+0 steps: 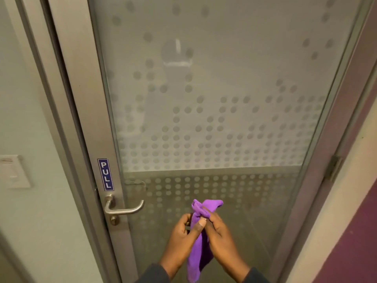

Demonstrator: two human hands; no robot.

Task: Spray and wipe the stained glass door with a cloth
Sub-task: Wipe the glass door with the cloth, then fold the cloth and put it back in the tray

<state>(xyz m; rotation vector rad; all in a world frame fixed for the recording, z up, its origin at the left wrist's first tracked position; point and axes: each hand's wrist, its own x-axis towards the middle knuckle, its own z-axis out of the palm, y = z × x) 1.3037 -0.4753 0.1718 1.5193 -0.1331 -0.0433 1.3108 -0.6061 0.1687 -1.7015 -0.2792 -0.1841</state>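
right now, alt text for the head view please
Two hands, left and right, bunch a purple cloth before a frosted, dotted glass door. A metal handle sits under a PULL sign at left.

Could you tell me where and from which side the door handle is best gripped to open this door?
Grip the lever handle on its horizontal bar, hand coming from the front and above. The bar stands clear of the glass door, and the PULL sign suggests drawing it toward you.
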